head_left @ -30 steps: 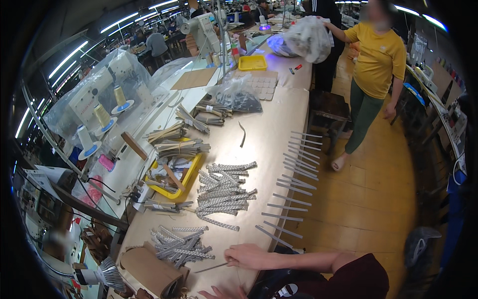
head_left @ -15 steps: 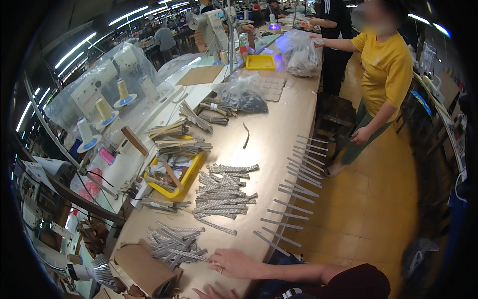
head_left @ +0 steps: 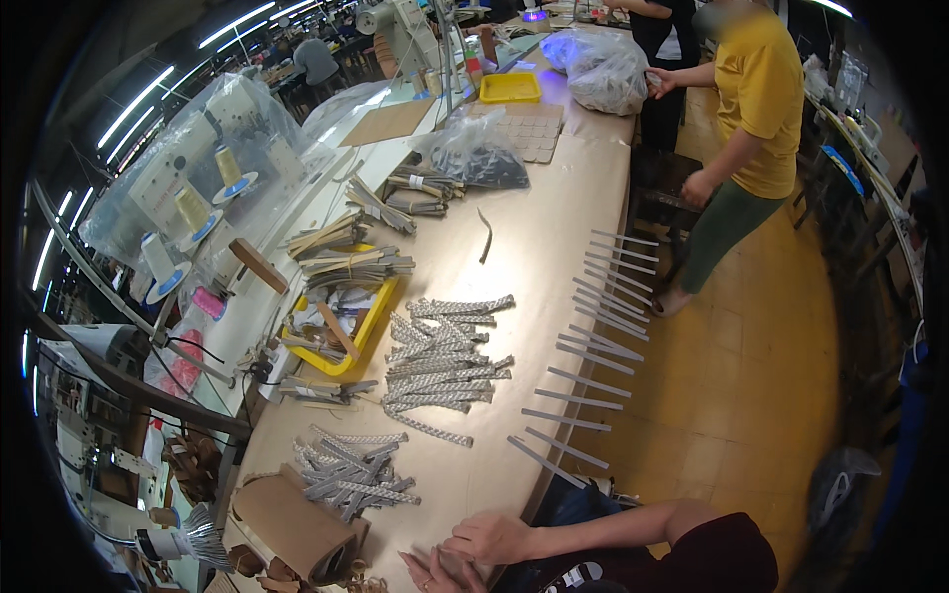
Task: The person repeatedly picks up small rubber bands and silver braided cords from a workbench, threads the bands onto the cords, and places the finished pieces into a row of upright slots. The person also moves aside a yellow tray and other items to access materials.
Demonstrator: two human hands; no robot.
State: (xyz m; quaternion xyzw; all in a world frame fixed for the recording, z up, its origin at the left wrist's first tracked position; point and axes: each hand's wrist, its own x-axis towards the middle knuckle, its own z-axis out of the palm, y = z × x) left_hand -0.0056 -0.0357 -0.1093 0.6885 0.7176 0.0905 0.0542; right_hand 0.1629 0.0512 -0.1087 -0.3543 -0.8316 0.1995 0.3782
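My right hand (head_left: 489,538) is over the table's near edge, its fingers curled; anything in them is hidden. Just below it, against it, my left hand (head_left: 441,573) has its fingers stretched out and apart, partly cut off by the lower edge. Beyond the hands lies a loose pile of grey braided straps (head_left: 361,477). Further up the table, a larger heap of grey braided straps (head_left: 440,371) lies in rough rows. Flat grey strips (head_left: 593,354) are laid side by side along the right edge, their ends overhanging it.
A brown roll of sheet material (head_left: 297,524) lies left of the hands. A yellow tray (head_left: 371,331) with scraps and bundled strips (head_left: 346,267) stand further up. Sewing machines under plastic (head_left: 188,158) line the left. A person in yellow (head_left: 756,89) stands at the right beside a plastic bag (head_left: 603,74).
My right hand has drawn back from the near strap pile to my left hand, and its fingers have curled. The view has shifted slightly. The person in yellow has moved an arm.
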